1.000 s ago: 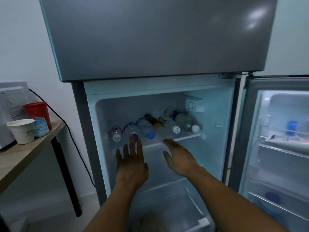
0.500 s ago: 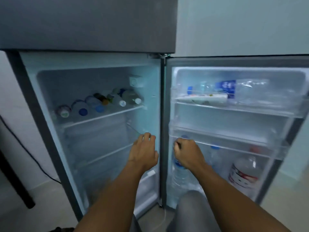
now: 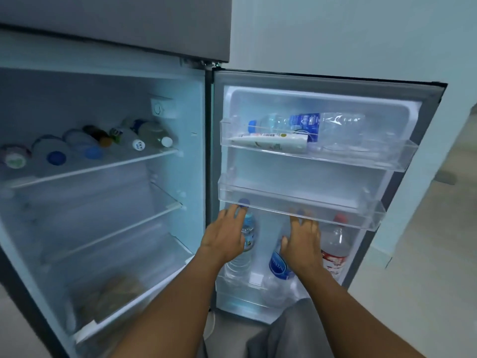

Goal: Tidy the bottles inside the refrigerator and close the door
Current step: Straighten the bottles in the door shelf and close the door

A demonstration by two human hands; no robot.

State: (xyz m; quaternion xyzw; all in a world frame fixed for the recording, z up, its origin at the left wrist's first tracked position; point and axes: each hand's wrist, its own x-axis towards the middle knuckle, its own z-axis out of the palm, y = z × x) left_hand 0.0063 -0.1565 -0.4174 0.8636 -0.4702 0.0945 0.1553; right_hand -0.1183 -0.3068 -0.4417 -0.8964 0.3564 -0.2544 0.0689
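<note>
The refrigerator door [image 3: 402,104] stands wide open on the right. Three bottles stand in its bottom rack: a blue-capped water bottle [image 3: 247,229], a blue-labelled bottle [image 3: 278,266] and a red-capped bottle [image 3: 335,244]. My left hand [image 3: 224,239] lies against the blue-capped bottle, fingers apart near its cap. My right hand [image 3: 303,244] covers the top of the blue-labelled bottle, so its grip is hidden. Several bottles [image 3: 90,148] lie on their sides on the top inner shelf [image 3: 103,167].
The top door rack [image 3: 361,160] holds a large clear bottle [image 3: 309,125] lying flat and a white tube [image 3: 271,142]. The middle door rack [image 3: 309,206] hangs just above my fingers. A brownish item [image 3: 121,288] sits low inside. Lower inner shelves look bare.
My view and both hands swung from the inner top shelf right and down to the door's bottom rack. The hands have since spread onto two bottles there.
</note>
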